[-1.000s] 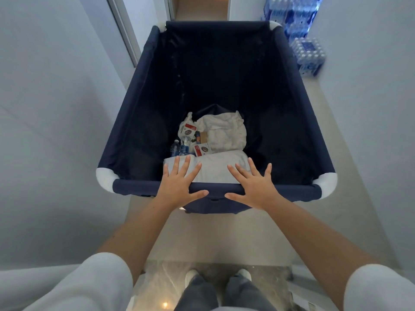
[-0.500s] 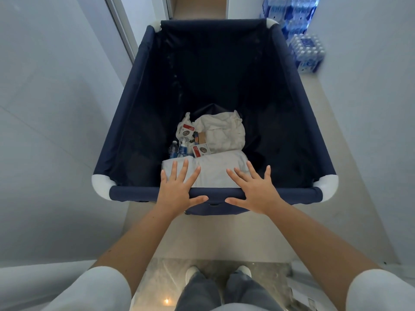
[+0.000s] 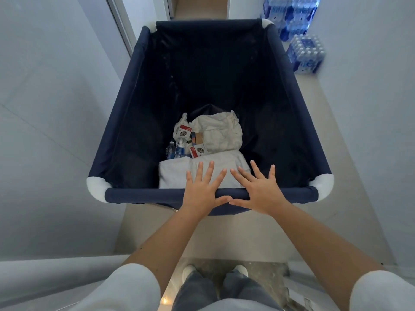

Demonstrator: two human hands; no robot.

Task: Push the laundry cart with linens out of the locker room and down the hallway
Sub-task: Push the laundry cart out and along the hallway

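A navy fabric laundry cart (image 3: 125, 195) with white corner caps fills the narrow passage ahead of me. At its bottom lie white linens (image 3: 221, 134), a folded white towel (image 3: 173, 173), small water bottles (image 3: 176, 150) and red-and-white packets (image 3: 198, 151). My left hand (image 3: 202, 189) and my right hand (image 3: 260, 190) rest flat on the cart's near rim, palms down, fingers spread over the edge, thumbs nearly touching. Neither hand curls around the rim.
White walls (image 3: 56, 131) stand close on both sides of the cart. Shrink-wrapped packs of water bottles (image 3: 306, 53) are stacked on the floor at the far right. A doorway with a metal frame (image 3: 121, 25) opens ahead. My shoes (image 3: 189, 270) stand on a marble threshold.
Both hands have slid rightward along the near rim and come closer together, thumbs now almost meeting. The cart's near rim now sits a little further left in view.
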